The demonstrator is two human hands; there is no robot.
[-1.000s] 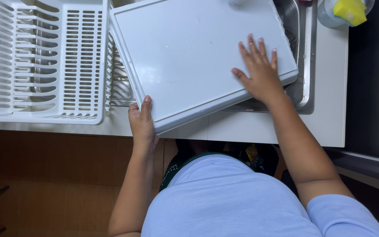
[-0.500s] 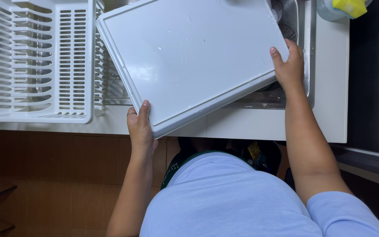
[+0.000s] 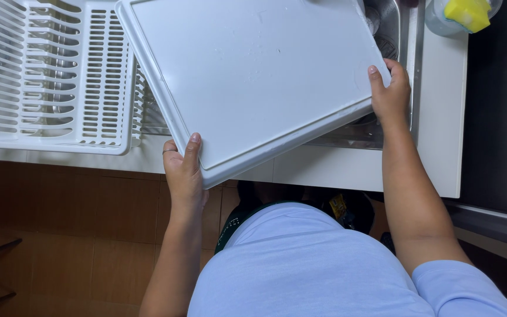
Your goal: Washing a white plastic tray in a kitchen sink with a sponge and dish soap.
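Head view shows your left hand (image 3: 184, 176) and right hand (image 3: 389, 94) both gripping the white cutting board (image 3: 253, 76) above the sink (image 3: 403, 70), so tilt it carefully toward the drying rack (image 3: 54, 76).

You've got a white counter (image 3: 441, 117) carrying a white dish rack (image 3: 48, 76) on its left, a steel sink (image 3: 403, 58) set into it, and a yellow sponge (image 3: 467, 13) at the far right corner.
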